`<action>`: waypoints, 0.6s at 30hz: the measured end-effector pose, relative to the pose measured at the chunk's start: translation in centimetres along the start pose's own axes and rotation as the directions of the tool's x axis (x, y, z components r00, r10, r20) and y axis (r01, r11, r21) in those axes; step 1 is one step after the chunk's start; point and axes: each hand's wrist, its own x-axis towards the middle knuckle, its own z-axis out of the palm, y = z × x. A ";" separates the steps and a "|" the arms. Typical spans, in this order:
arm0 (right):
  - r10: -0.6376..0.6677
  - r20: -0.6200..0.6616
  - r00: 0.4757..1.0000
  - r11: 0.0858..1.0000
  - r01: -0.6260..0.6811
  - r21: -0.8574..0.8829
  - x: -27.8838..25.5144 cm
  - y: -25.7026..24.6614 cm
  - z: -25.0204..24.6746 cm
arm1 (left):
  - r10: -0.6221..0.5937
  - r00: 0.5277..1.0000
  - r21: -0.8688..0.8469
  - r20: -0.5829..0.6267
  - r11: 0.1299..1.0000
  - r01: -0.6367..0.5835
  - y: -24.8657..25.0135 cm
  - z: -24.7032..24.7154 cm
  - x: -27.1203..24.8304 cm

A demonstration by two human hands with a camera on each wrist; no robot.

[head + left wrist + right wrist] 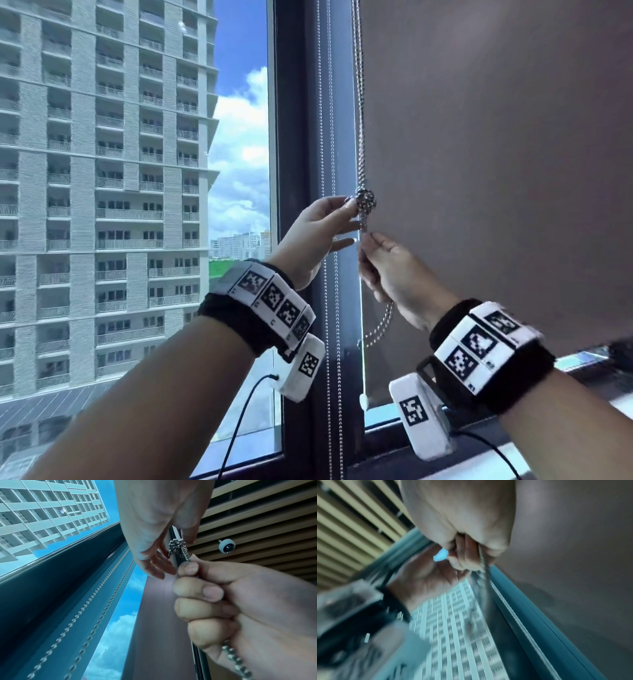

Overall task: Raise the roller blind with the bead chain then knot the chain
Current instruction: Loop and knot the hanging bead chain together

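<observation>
Head view: both hands raised at the left edge of a grey roller blind point(496, 171), beside a dark window frame point(298, 137). A bead chain point(358, 102) hanging down along that edge, bunched into a knot point(365, 202) about midway up. Left hand point(318, 236) with fingers loosely spread, thumb tip at the knot; whether pinching or only touching, hard to tell. Right hand point(394, 270) just below, fingers curled round the chain, a loop of beads dangling under the fist. Top of the blind cut off; its lower edge hanging low over the sill.

Left wrist view: knot point(178, 549) seen sharply, right hand point(223, 601) fisted on the chain directly under it, a second chain pair point(89, 615) hanging free against the frame, slatted ceiling point(257, 520) above.

Right wrist view: heavily blurred; chain point(485, 563) a grey streak leaving the curled fingers point(465, 555), left hand point(426, 577) open-palmed, knot not discernible.
</observation>
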 end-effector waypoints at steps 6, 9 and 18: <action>-0.076 -0.072 0.994 0.992 0.082 0.091 -1.0 1.4 2.1 | -0.020 0.996 0.027 0.083 0.999 0.018 -0.7 0.5 -0.7; -0.076 -0.076 0.994 0.994 0.081 0.071 -1.0 1.5 2.3 | -0.025 0.997 0.039 0.076 0.999 0.022 -0.6 0.3 -0.8; -0.063 -0.046 0.997 0.992 0.068 0.105 -1.4 1.0 2.4 | -0.017 0.999 0.052 0.047 0.999 0.014 -0.8 1.0 -1.6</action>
